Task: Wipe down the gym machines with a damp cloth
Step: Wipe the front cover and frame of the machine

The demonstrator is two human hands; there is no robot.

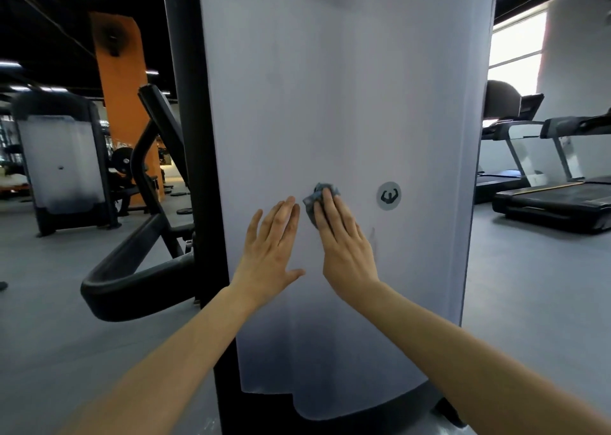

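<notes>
A tall pale grey panel (330, 87) of a gym machine fills the middle of the view, with a round logo badge (389, 195) at mid height. My right hand (345, 246) lies flat with straight fingers and presses a crumpled blue-grey cloth (317, 196) against the panel, just left of the badge. The cloth shows only above and left of the fingertips. My left hand (269, 256) rests flat on the panel beside it, fingers straight, holding nothing.
The machine's black frame post (195, 137) and a curved black bar (132, 279) stand at the left. Another panelled machine (61, 167) and an orange pillar (125, 104) are further left. Treadmills (555, 200) line the right side. Grey floor (529, 302) lies around.
</notes>
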